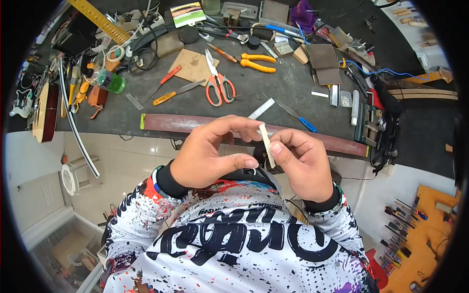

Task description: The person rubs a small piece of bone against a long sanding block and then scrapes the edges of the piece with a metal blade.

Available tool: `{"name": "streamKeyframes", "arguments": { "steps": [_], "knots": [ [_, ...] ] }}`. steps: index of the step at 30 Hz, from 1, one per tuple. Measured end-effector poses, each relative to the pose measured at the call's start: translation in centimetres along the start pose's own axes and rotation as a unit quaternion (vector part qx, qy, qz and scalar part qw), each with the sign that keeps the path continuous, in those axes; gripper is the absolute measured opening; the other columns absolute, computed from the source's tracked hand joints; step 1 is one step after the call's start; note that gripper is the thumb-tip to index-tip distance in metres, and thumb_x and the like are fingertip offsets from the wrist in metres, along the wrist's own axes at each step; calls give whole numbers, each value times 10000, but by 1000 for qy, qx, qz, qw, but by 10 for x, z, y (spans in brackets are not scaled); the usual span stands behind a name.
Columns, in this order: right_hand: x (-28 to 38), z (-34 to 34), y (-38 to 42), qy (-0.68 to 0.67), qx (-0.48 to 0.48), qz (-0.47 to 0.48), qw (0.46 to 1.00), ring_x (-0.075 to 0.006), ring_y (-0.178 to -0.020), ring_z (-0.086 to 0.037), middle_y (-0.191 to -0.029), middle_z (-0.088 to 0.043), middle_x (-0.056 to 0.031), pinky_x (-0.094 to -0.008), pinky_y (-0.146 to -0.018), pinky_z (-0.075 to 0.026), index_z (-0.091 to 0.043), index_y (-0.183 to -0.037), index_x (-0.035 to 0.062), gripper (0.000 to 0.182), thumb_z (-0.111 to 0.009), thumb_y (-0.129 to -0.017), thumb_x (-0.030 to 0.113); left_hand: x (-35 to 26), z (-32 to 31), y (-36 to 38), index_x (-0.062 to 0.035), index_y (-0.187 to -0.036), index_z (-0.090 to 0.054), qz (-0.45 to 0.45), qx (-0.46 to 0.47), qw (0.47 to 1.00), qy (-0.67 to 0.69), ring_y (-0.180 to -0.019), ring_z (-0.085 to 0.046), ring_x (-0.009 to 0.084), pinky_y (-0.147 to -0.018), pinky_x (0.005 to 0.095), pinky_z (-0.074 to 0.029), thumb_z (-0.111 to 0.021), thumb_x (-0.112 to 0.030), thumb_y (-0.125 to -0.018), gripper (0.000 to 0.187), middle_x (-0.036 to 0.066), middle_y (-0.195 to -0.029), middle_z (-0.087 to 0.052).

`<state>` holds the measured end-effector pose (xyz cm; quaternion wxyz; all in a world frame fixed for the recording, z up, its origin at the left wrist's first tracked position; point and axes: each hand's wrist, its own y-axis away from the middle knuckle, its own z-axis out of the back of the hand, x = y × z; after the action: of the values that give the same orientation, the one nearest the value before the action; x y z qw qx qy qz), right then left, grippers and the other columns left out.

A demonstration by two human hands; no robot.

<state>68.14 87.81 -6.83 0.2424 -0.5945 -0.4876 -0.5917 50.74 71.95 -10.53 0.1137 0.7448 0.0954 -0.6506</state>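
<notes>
My right hand (303, 163) pinches a small pale flat strip (266, 143), held upright between thumb and fingers. My left hand (210, 154) is curled beside it, index finger reaching over toward the top of the strip and thumb near its lower end. Both hands hover in front of the workbench edge (166, 122), above my spattered-print sleeves. Whether the left fingers touch the strip is hard to tell.
The dark workbench holds red-handled scissors (220, 85), orange pliers (256, 61), a steel ruler (261, 108), a blue-handled tool (298, 117), screwdrivers (163, 83), a green bottle (112, 82), sandpaper blocks (325, 61) and cables. A guitar body (46, 115) is at left; a rack of tools (408, 224) is at lower right.
</notes>
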Motion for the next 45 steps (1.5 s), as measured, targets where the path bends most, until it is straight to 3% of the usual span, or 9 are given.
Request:
{"name": "streamKeyframes", "arguments": {
  "steps": [7, 9, 12, 15, 19, 27, 29, 36, 45],
  "knots": [
    [26, -16, 11, 108, 54, 7, 993, -45, -808, -588, -908, -708, -9, -243, -700, -494, -712, -1107, -71, 257, -688, -1065, 182, -27, 3, 3, -22, -1198, -755, -29, 53, 993, 100, -1098, -626, 170, -987, 353, -512, -863, -28, -853, 361, 81, -1217, -662],
    [38, -14, 13, 102, 55, 14, 993, -45, -793, -589, -893, -713, -10, -247, -693, -497, -716, -1116, -72, 264, -692, -1060, 185, -22, -8, 2, -6, -1097, -788, -49, 19, 992, 116, -1019, -667, 149, -873, 289, -548, -828, 38, -863, 241, 67, -1099, -716],
    [45, 3, 20, 95, 49, 50, 993, -46, -778, -593, -888, -725, -17, -253, -686, -503, -726, -1137, -65, 266, -697, -1054, 186, -13, -20, -7, -13, -1056, -779, -163, -12, 975, 150, -994, -679, 173, -881, 309, -553, -835, 36, -855, 215, 85, -1028, -732],
    [55, 16, 27, 117, 41, 85, 989, -45, -776, -606, -916, -743, -32, -246, -684, -503, -737, -1143, -53, 258, -707, -1045, 184, -22, -23, -5, -48, -1042, -735, -136, -41, 978, 151, -973, -649, 281, -863, 417, -521, -860, -22, -837, 242, 118, -986, -740],
    [61, 18, 31, 120, 45, 97, 987, -44, -751, -593, -916, -739, -33, -230, -654, -471, -762, -1129, -27, 252, -743, -1016, 197, -40, -33, -7, -5, -1048, -755, -181, -42, 970, 158, -989, -685, 201, -873, 324, -570, -816, 71, -862, 210, 117, -1010, -735],
    [85, 7, 44, 147, 45, 144, 978, -119, -684, -596, -828, -703, -82, -278, -634, -479, -762, -1014, -30, 176, -748, -993, 144, -69, -41, 3, 12, -1048, -749, -252, -45, 965, 61, -962, -702, 267, -832, 394, -565, -797, 137, -824, 261, 158, -986, -765],
    [81, 9, 46, 133, 51, 170, 975, -130, -691, -620, -831, -717, -93, -284, -630, -488, -763, -972, -26, 142, -765, -971, 116, -77, -42, 5, -47, -1035, -715, -250, -34, 968, 8, -894, -696, 291, -775, 403, -561, -890, -48, -845, 258, 126, -939, -766],
    [88, 8, 45, 137, 48, 148, 978, -134, -707, -637, -836, -725, -100, -282, -633, -486, -772, -954, -24, 108, -766, -953, 83, -77, -39, 14, -26, -1325, -647, -252, -40, 963, -86, -1016, -695, 271, -830, 396, -564, -948, -44, -774, 629, 184, -1068, -742],
    [59, 19, 34, 128, 15, 82, 988, -84, -731, -574, -827, -703, -44, -272, -653, -449, -762, -965, -33, 161, -741, -992, 125, -67, -26, 19, 26, -1041, -789, -190, -131, 959, -165, -882, -716, 236, -778, 351, -551, -948, 30, -698, 378, 117, -963, -795]
  ]
}}
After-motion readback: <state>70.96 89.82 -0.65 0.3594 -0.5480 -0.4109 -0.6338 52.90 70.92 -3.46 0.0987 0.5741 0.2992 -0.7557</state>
